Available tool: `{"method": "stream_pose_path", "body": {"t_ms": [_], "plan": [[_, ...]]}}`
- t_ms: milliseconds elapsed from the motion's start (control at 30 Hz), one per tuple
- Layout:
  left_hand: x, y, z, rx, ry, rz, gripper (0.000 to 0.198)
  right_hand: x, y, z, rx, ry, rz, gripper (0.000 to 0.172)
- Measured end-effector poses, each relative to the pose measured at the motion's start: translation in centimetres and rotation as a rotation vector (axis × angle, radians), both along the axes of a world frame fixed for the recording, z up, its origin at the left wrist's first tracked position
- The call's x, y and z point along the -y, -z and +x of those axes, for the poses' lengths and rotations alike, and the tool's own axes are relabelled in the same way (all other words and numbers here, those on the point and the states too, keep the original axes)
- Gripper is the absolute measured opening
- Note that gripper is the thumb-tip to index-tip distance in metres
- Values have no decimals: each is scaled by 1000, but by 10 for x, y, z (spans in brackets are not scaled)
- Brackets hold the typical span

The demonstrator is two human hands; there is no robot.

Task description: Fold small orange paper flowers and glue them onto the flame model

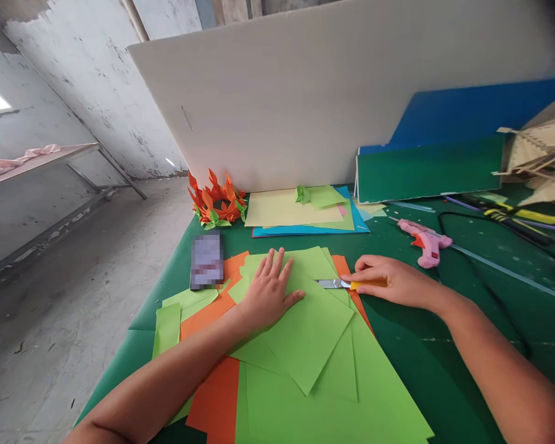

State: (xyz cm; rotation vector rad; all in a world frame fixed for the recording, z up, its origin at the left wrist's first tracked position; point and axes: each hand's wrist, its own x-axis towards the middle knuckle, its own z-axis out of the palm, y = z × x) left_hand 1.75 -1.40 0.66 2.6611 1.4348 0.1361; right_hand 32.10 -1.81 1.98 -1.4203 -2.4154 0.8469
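Observation:
My left hand [271,290] lies flat with fingers spread on a stack of light green paper sheets [314,339]. To its right, my right hand [383,280] is closed around a yellow-handled utility knife [335,283]. The knife's metal blade points left and lies at the upper right edge of the green sheets; its tip meets the paper. Orange paper [213,394] shows from under the green sheets at the left and at the upper right. Smaller green pieces [167,327] rest left of my left forearm.
A phone [206,262] lies left of the paper. Behind are an orange folded-paper ring [217,200] and coloured sheets [291,208]. A pink glue gun [428,242] with a black cord lies at right, near yellow-and-black tools [518,216]. A white board [296,98] stands behind.

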Motion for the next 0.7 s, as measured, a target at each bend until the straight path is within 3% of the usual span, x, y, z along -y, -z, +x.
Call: {"method": "stream_pose_path", "body": {"t_ms": [167,367,700], "plan": [[1,9,-1,-12,45,53,76,3,-4,-5,-13,19,5,38],[1,10,-1,-47,41,58,79,6,-6,-9,15,19,51,37],[2,11,0,-38,43,85,78,1,4,-10,21,18,104,42]]}}
